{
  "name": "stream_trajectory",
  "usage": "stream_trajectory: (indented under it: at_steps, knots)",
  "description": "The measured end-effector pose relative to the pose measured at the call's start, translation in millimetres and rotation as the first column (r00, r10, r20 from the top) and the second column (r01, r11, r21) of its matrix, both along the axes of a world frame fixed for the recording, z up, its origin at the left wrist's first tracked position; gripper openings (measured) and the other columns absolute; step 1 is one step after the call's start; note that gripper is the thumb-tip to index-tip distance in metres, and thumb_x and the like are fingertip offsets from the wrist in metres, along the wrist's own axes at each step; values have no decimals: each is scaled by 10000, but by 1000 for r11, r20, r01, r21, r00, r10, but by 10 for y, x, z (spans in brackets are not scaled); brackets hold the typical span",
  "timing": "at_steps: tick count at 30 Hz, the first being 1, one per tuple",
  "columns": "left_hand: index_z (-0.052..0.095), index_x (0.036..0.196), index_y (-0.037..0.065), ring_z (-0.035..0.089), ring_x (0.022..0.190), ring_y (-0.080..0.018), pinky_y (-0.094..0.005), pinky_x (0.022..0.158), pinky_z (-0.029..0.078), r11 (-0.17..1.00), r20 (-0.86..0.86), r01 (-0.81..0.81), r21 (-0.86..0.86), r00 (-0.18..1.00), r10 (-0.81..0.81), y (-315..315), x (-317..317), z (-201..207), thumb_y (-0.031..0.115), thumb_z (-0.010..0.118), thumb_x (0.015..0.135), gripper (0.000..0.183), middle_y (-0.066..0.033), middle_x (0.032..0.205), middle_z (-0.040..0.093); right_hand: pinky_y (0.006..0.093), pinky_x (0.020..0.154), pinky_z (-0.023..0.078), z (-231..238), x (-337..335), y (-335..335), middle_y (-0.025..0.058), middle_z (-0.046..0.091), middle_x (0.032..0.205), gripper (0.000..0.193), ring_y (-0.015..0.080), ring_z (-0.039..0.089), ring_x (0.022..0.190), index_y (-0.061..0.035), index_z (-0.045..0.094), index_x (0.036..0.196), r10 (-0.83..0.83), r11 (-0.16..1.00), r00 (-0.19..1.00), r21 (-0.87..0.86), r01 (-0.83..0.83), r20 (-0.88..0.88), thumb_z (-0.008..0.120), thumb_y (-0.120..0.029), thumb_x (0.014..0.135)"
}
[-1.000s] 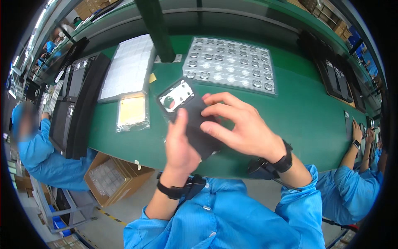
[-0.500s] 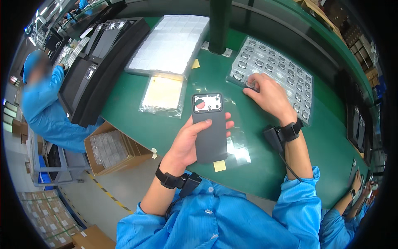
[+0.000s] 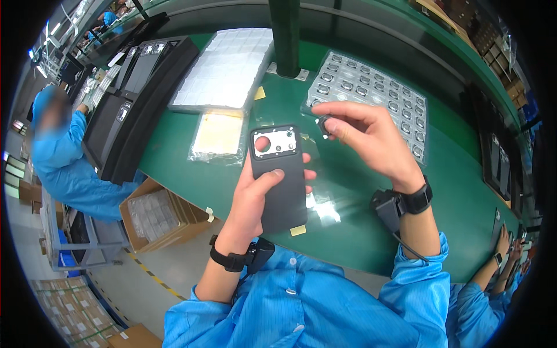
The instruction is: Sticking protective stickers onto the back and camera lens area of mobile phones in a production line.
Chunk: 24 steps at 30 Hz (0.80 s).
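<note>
My left hand (image 3: 256,194) is wrapped round a black phone case (image 3: 284,194), its thumb lying across the back. At the case's top sits a silver camera plate with one large round opening and smaller holes. To the right, my right hand (image 3: 371,136) pinches a small dark ring-shaped part (image 3: 323,126) between thumb and forefinger, held above the table beside the case. Behind that hand lies a clear tray (image 3: 377,87) with rows of similar round parts; the wrist and fingers hide some of it.
On the green table (image 3: 360,232) lie a white sheet stack (image 3: 232,64), yellowish sheets in a clear bag (image 3: 219,134) and a black foam tray (image 3: 152,110) with phone cases. A green post (image 3: 284,40) rises behind. A cardboard box (image 3: 168,214) stands below the left edge; a co-worker (image 3: 58,151) is beyond.
My right hand has taken a ring-shaped part from the tray and brought it left toward the case. The left hand with the case has shifted slightly left in view.
</note>
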<state>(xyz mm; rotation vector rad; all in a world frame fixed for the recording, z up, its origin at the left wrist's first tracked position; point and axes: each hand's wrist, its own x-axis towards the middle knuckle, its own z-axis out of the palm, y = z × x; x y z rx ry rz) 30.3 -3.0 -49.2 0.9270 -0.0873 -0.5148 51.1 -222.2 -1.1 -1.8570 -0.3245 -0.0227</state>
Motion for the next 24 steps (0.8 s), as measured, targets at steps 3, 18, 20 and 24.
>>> stream_trajectory:
  at_steps: [3, 18, 20, 24]
  knots:
    - [204, 1472, 80, 618, 1085, -388, -478, 866, 564, 1000, 61, -16, 23, 998, 14, -82, -49, 169, 27, 449, 893, 631, -291, 1301, 503, 286, 785, 500, 123, -125, 66, 77, 699, 997, 269, 128, 628, 864, -17, 658, 1179, 5, 1000, 1000, 2, -5, -20, 570, -109, 942]
    - [265, 1448, 36, 609, 1002, -159, -298, 836, 538, 973, 267, -227, 44, 941, 207, -321, -117, 169, 60, 515, 983, 528, -114, 1226, 545, 266, 607, 480, 2, -221, 273, 58, 632, 868, 144, 109, 575, 709, -15, 647, 1025, 65, 997, 973, -54, -55, 221, 610, -94, 912]
    - [266, 1446, 33, 613, 993, -157, -299, 835, 538, 966, 281, -250, 69, 934, 222, -339, -129, 176, 58, 514, 982, 527, -115, 1218, 550, 270, 640, 474, 13, -243, 283, 50, 617, 879, 147, 113, 565, 732, -18, 647, 1029, 53, 998, 987, -34, -48, 151, 611, -93, 908]
    - [252, 1445, 23, 635, 973, -166, -308, 827, 546, 975, 316, -164, 151, 942, 110, -272, -111, 198, 44, 508, 977, 534, -127, 1211, 563, 286, 679, 471, 79, -264, 267, 52, 603, 905, 151, 141, 569, 746, -22, 639, 1034, 8, 1000, 997, 12, -8, 72, 605, -80, 899]
